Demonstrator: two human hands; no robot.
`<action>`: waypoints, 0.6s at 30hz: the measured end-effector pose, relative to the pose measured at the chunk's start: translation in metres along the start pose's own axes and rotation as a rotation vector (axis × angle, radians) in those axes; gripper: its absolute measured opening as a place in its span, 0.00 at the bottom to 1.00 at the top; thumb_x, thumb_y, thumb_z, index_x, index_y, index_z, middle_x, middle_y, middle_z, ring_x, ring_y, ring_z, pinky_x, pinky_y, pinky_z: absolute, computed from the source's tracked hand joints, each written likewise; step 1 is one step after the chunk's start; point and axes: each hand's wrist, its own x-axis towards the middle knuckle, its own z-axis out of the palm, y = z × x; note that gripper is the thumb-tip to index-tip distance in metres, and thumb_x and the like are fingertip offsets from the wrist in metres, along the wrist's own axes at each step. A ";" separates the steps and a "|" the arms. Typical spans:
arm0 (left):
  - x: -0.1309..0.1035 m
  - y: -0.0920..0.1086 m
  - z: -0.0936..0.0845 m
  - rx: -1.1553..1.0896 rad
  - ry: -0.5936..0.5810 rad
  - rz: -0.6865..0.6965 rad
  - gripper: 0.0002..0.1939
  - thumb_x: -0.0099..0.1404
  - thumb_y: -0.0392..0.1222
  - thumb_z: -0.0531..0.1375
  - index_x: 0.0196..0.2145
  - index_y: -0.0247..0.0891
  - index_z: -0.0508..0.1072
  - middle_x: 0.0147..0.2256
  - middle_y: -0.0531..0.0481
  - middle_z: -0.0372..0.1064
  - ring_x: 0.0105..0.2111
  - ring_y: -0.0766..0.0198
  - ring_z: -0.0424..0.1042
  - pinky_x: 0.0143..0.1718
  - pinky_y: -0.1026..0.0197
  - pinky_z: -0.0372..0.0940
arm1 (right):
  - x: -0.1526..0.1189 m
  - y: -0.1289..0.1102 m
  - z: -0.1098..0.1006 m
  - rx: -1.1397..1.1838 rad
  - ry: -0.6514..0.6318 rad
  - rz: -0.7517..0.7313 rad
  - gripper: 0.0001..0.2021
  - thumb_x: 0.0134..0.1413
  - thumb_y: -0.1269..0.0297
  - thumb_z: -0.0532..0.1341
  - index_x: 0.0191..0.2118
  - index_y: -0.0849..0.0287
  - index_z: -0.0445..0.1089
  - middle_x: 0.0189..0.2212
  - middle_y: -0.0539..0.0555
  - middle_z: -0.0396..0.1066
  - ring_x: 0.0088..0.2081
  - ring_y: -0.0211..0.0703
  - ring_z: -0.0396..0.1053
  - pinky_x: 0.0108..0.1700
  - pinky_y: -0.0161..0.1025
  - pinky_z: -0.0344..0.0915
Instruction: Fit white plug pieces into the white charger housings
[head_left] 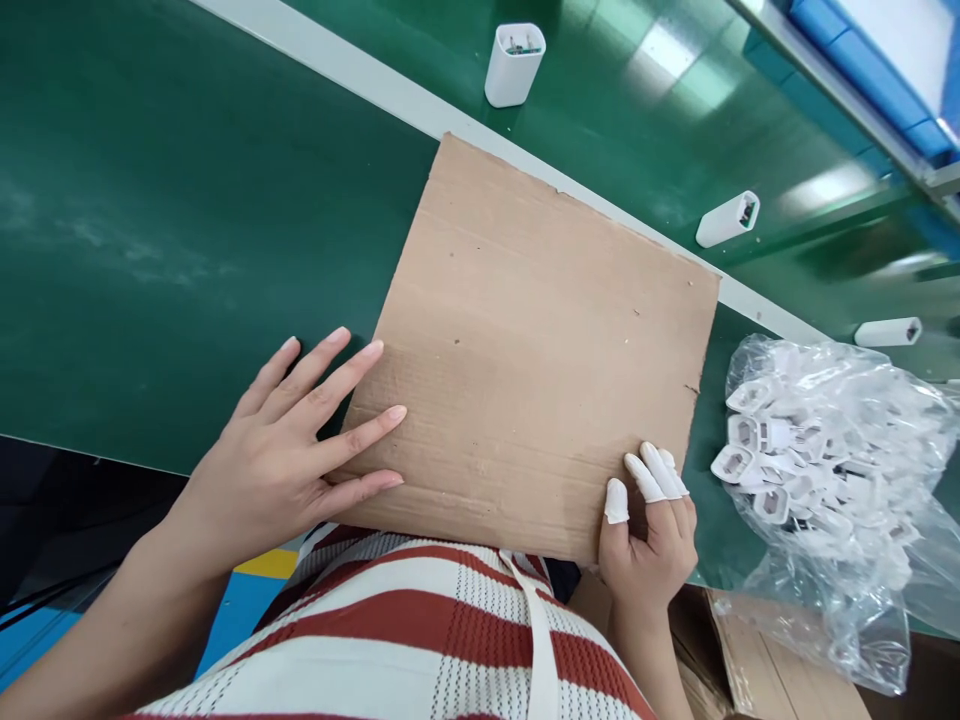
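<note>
A flat sheet of brown cardboard (540,350) lies on the green work surface in front of me. My left hand (289,450) rests at its left edge, fingers spread, some fingertips on the sheet and others on the green top. At the sheet's lower right corner is my right hand (651,530), lightly curled on the cardboard with its thumb apart from the fingers. White finger cots cover the thumb and the fingertips that show on that hand. Neither hand grips anything. Right of it sits a clear plastic bag (832,470) of small white plastic parts.
Beyond a pale strip (360,65), white charger housings stand or lie on a shiny green surface: one upright (514,70), one tilted (726,220), one lying (887,332). Blue bins (870,60) occupy the upper right. A cardboard box (772,660) is below the table edge.
</note>
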 end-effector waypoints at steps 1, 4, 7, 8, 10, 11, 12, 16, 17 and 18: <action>0.000 0.000 0.000 -0.007 0.000 -0.004 0.21 0.67 0.51 0.66 0.57 0.57 0.73 0.72 0.59 0.51 0.72 0.42 0.50 0.71 0.30 0.50 | 0.000 0.000 0.000 0.001 0.004 -0.004 0.21 0.64 0.72 0.62 0.61 0.56 0.70 0.59 0.62 0.73 0.63 0.61 0.69 0.61 0.64 0.67; -0.001 -0.001 0.000 -0.018 0.013 0.021 0.19 0.68 0.49 0.65 0.57 0.56 0.73 0.71 0.57 0.53 0.71 0.43 0.51 0.71 0.32 0.50 | 0.000 0.001 0.001 0.004 0.013 -0.015 0.21 0.64 0.72 0.62 0.61 0.57 0.70 0.59 0.63 0.73 0.63 0.60 0.69 0.61 0.63 0.68; -0.002 -0.004 0.001 -0.012 0.022 0.073 0.20 0.69 0.48 0.63 0.58 0.55 0.72 0.69 0.56 0.57 0.71 0.45 0.54 0.71 0.33 0.50 | 0.000 0.000 0.002 0.000 0.021 -0.004 0.20 0.64 0.71 0.62 0.61 0.57 0.70 0.59 0.63 0.73 0.63 0.60 0.69 0.61 0.63 0.68; -0.002 -0.005 0.002 -0.008 0.026 0.086 0.21 0.70 0.49 0.63 0.59 0.56 0.71 0.69 0.57 0.59 0.70 0.46 0.56 0.72 0.33 0.50 | 0.000 0.000 0.002 0.000 0.020 0.005 0.20 0.65 0.71 0.62 0.61 0.56 0.70 0.59 0.63 0.73 0.63 0.60 0.68 0.61 0.64 0.68; -0.002 -0.008 0.003 0.001 0.041 0.110 0.23 0.71 0.50 0.61 0.62 0.58 0.68 0.67 0.56 0.62 0.69 0.47 0.58 0.72 0.32 0.49 | 0.000 -0.001 0.002 0.009 0.015 0.019 0.19 0.65 0.70 0.61 0.60 0.56 0.70 0.59 0.62 0.73 0.64 0.59 0.68 0.62 0.64 0.68; -0.002 -0.010 0.004 0.006 0.053 0.126 0.24 0.71 0.50 0.60 0.63 0.59 0.67 0.67 0.56 0.62 0.69 0.47 0.59 0.72 0.32 0.48 | 0.000 -0.002 0.003 0.017 0.015 0.021 0.19 0.66 0.70 0.60 0.60 0.56 0.70 0.59 0.62 0.73 0.64 0.58 0.68 0.62 0.64 0.68; -0.001 -0.011 0.005 0.013 0.063 0.147 0.25 0.71 0.50 0.59 0.65 0.59 0.65 0.67 0.54 0.62 0.69 0.47 0.59 0.72 0.33 0.47 | 0.000 -0.002 0.004 0.025 0.020 0.018 0.18 0.66 0.69 0.60 0.60 0.56 0.70 0.58 0.62 0.73 0.63 0.57 0.69 0.62 0.63 0.68; 0.001 -0.019 0.009 0.054 0.101 0.218 0.29 0.72 0.48 0.58 0.69 0.57 0.61 0.68 0.51 0.59 0.69 0.48 0.58 0.74 0.38 0.44 | 0.000 -0.002 0.008 0.065 0.077 -0.009 0.15 0.65 0.71 0.60 0.56 0.57 0.73 0.56 0.61 0.76 0.60 0.53 0.72 0.63 0.59 0.68; 0.001 -0.020 0.011 0.067 0.107 0.224 0.30 0.72 0.48 0.58 0.69 0.57 0.60 0.69 0.52 0.59 0.69 0.48 0.58 0.74 0.38 0.43 | 0.000 -0.001 0.009 0.081 0.092 -0.012 0.15 0.65 0.72 0.59 0.55 0.56 0.74 0.54 0.60 0.77 0.59 0.52 0.73 0.63 0.58 0.69; 0.001 -0.021 0.012 0.082 0.111 0.227 0.31 0.71 0.49 0.58 0.70 0.57 0.59 0.69 0.52 0.58 0.69 0.48 0.59 0.74 0.39 0.43 | 0.000 -0.001 0.010 0.102 0.106 -0.012 0.14 0.65 0.72 0.59 0.54 0.56 0.74 0.53 0.59 0.78 0.58 0.51 0.74 0.62 0.57 0.69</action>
